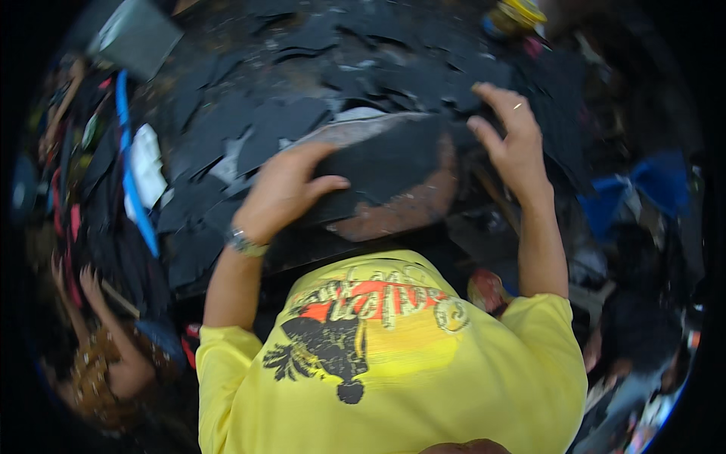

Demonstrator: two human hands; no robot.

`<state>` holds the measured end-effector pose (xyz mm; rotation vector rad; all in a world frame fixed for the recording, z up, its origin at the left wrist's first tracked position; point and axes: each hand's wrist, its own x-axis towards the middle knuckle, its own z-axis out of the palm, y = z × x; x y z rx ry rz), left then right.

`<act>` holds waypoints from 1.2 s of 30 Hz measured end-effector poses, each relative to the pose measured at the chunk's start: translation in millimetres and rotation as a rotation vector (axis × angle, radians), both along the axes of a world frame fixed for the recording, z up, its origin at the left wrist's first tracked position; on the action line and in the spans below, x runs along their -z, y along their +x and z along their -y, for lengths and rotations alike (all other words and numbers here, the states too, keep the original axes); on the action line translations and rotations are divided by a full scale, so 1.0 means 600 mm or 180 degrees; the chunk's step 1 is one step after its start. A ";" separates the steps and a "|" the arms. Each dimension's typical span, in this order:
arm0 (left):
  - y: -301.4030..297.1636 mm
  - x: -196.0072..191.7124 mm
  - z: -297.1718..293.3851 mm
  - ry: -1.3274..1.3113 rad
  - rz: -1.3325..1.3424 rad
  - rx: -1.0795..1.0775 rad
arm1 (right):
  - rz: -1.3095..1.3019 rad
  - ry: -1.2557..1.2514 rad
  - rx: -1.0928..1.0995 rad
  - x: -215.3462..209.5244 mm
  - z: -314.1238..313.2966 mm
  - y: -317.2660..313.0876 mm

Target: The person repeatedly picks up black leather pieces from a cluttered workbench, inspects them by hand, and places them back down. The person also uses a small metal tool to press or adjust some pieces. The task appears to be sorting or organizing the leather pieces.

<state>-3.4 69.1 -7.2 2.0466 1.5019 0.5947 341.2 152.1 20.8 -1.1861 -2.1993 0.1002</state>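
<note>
A flat black sheet piece (389, 166) lies over a worn, speckled brown slab with a curved edge (404, 208), right in front of my body. My left hand (283, 189) is at the left end of the sheet, thumb and fingers apart, its fingertips over or on the sheet; contact is hard to judge. To the right of the slab, my right hand (516, 144) is raised with thumb and fingers spread and nothing between them. Motion blurs both hands a little. A watch sits on my left wrist and a ring on a right finger.
Many loose black cut pieces (283, 125) cover the worktable beyond the slab. A grey box-like block (140, 38) is at far left, a yellow tub (522, 13) at far right. A blue strip (128, 151) hangs at left, near another person's arms (113, 325). Blue material (650, 189) lies at right.
</note>
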 end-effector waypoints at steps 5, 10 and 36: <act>-0.036 -0.038 0.016 -0.0577 0.0533 -0.0452 | 0.0786 0.0106 0.2430 -0.014 -0.006 0.170; -0.020 -0.026 0.019 -0.0512 0.0352 -0.0347 | 0.0743 -0.0849 0.2720 0.013 -0.013 0.206; -0.244 0.007 -0.125 -0.0740 0.1650 -0.1541 | -0.0933 -0.1050 0.2179 0.083 -0.075 0.313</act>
